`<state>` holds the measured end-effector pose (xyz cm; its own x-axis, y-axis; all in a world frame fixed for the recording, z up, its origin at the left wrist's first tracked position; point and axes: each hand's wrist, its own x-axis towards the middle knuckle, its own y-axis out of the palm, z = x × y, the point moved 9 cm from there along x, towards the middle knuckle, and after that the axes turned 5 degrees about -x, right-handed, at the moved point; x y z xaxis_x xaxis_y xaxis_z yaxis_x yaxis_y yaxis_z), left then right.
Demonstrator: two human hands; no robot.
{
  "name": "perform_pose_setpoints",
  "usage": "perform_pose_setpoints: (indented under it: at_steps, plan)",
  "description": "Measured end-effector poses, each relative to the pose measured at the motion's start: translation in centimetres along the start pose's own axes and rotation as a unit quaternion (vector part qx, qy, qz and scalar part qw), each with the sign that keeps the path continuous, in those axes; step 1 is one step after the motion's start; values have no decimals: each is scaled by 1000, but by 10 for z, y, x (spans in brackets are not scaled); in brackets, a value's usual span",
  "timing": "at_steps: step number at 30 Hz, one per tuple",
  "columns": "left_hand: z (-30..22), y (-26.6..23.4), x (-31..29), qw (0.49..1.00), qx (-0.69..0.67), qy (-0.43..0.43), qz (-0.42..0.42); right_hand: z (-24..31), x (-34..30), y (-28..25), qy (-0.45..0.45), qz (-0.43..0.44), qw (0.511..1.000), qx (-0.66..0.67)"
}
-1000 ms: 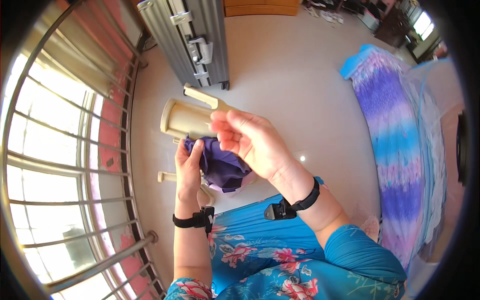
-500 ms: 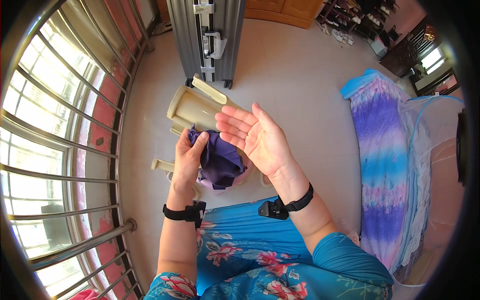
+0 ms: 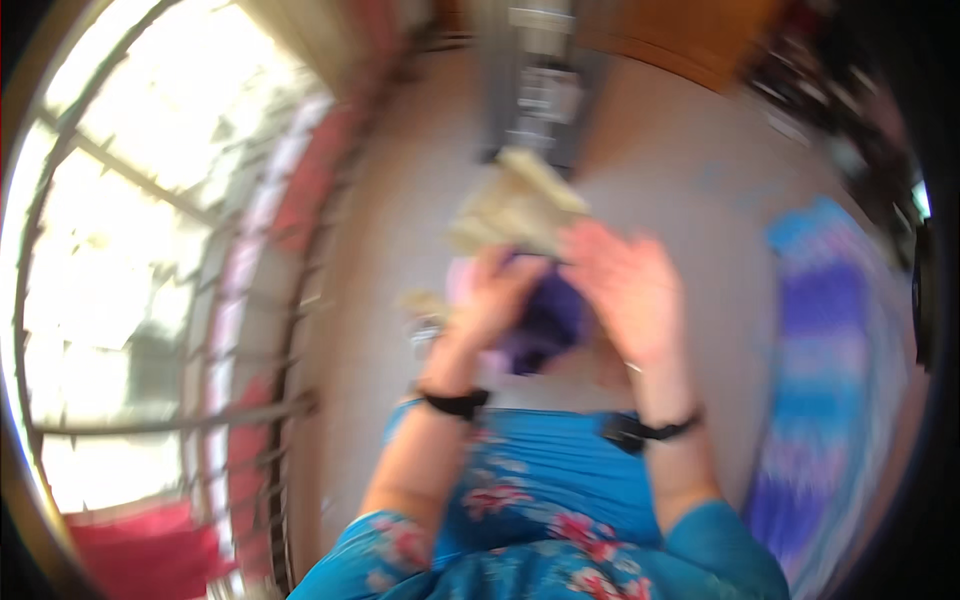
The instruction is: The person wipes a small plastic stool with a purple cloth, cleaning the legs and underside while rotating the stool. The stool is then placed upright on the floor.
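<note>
Everything is smeared by motion. My left hand point(image 3: 497, 298) is closed on the left edge of a dark purple cloth point(image 3: 548, 325), which hangs bunched in front of me. My right hand point(image 3: 628, 295) is at the right side of the cloth, its fingers stretched out toward it; whether they touch it I cannot tell. Something pink point(image 3: 463, 280) shows beside the cloth, partly hidden by my left hand. Just beyond both hands, a cream plastic piece of equipment point(image 3: 515, 205) stands on the floor, its lower part hidden by the cloth and hands.
A grey suitcase point(image 3: 545, 100) stands upright beyond the cream piece. Metal railings point(image 3: 180, 422) and a bright window run along the left. At right lies a blue and purple tie-dyed cover point(image 3: 820, 340). Blurred shoes point(image 3: 800, 90) are at the far right; wooden furniture point(image 3: 680, 40) is at the back.
The view has swung, so the whole scene sits further right and is blurred. My right hand's palm faced up before; now it has turned and its fingers point toward the cloth. My left hand keeps its hold.
</note>
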<state>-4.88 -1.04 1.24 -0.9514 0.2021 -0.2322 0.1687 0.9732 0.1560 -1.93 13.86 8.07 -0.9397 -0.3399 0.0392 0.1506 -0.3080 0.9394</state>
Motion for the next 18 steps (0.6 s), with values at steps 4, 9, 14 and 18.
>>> perform_pose_setpoints:
  at_steps: [4, 9, 14, 18]
  plan:
    - [-26, 4, -1, 978, 48, 200, -19, 27, -7, -46, -7, -227, 959, -168]
    - [-10, 12, 14, 960, -205, 184, 39, 53, 7, -52, -11, -123, 947, -295]
    - [0, 10, 7, 976, -181, 114, 38, 52, -1, -36, -25, -72, 940, -333]
    - [-3, -8, -1, 994, -50, 99, -2, 38, -1, -20, -88, -155, 929, -325]
